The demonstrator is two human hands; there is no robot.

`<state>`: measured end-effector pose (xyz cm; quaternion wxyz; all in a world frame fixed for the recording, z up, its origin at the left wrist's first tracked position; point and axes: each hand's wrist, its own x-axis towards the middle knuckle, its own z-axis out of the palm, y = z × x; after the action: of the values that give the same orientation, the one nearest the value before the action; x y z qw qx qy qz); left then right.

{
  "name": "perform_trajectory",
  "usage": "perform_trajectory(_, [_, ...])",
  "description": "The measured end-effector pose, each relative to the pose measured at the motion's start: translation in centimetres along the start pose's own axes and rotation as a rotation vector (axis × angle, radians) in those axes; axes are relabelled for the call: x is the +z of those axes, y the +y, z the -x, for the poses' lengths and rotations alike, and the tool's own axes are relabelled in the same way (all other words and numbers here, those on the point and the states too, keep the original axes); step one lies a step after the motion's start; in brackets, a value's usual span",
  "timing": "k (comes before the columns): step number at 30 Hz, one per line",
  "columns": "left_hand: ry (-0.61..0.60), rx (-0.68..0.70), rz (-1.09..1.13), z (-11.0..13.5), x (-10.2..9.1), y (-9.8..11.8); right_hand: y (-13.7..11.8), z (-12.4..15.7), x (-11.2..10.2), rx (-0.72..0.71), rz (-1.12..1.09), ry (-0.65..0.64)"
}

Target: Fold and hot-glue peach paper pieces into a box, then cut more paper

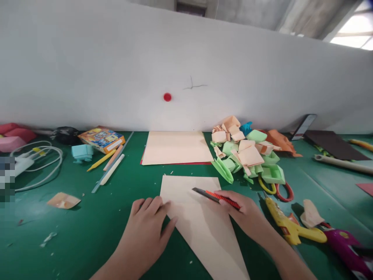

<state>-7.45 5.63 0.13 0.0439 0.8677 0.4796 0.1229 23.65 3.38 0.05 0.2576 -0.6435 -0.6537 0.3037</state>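
Note:
A long sheet of pale peach paper (201, 225) lies on the green table in front of me, running off the bottom of the view. My right hand (243, 210) grips a red and black utility knife (217, 197) above the sheet, its blade tip pointing left. Whether the blade touches the paper I cannot tell. My left hand (150, 225) rests at the paper's left edge with its fingers stretched out, holding nothing.
Behind the sheet sits a stack of peach paper (177, 147). Folded paper pieces (247, 153) pile up right of it. A yellow glue gun (291, 225) and scissors (284, 191) lie near my right arm. Leftward are a yellow pencil (101, 160), a glue stick (113, 170) and a white cable (56, 171).

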Motion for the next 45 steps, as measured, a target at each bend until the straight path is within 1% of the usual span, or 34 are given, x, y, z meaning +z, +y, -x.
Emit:
perform_trajectory(2, [-0.001,0.061,0.131,0.0,0.2,-1.5,-0.4,0.2,-0.6,0.02,-0.011,-0.043])
perform_trajectory(4, [0.027,0.066,0.196,-0.4,0.4,-3.0,-1.2,0.2,-1.0,0.004,-0.017,-0.072])
perform_trajectory(6, [0.062,0.022,0.169,-1.1,0.3,-4.1,-2.2,-0.3,-1.2,-0.045,-0.01,-0.115])
perform_trajectory(8, [0.057,0.006,0.095,-1.8,0.3,-4.8,-3.3,-1.4,-1.1,-0.118,0.003,-0.204])
perform_trajectory(9, [0.025,0.017,0.067,-2.1,0.3,-5.0,-3.7,-2.1,-0.9,-0.175,0.004,-0.244])
perform_trajectory(11, [-0.039,0.023,0.03,-2.4,0.3,-5.2,-4.4,-3.7,-0.1,-0.248,0.005,-0.272])
perform_trajectory(14, [-0.1,-0.015,0.009,-2.2,0.5,-5.0,-4.8,-5.5,1.6,-0.284,0.017,-0.237])
perform_trajectory(16, [-0.109,-0.038,0.013,-2.1,0.6,-4.8,-4.7,-6.0,2.8,-0.338,0.01,-0.207])
perform_trajectory(19, [-0.11,-0.046,0.014,-2.1,0.8,-4.8,-4.1,-5.8,4.0,-0.497,0.002,-0.148])
perform_trajectory(21, [-0.118,-0.043,0.002,-2.2,1.0,-4.9,-3.6,-5.5,4.3,-0.604,0.002,-0.088])
perform_trajectory(23, [-0.126,-0.035,-0.01,-2.3,1.1,-5.0,-3.3,-5.3,4.4,-0.664,0.01,-0.055])
perform_trajectory(31, [-0.148,-0.054,-0.008,-2.2,0.9,-4.6,-3.3,-5.4,4.3,-0.722,-0.028,-0.03])
perform_trajectory(35, [-0.157,-0.056,-0.014,-2.2,1.1,-4.6,-3.5,-5.3,4.4,-0.726,-0.047,-0.043])
perform_trajectory(39, [-0.136,-0.04,-0.011,-2.1,1.2,-4.7,-3.5,-5.4,4.4,-0.719,-0.047,-0.047])
perform_trajectory(45, [-0.124,-0.038,-0.011,-2.0,1.1,-4.5,-3.3,-5.5,4.4,-0.752,-0.065,-0.041])
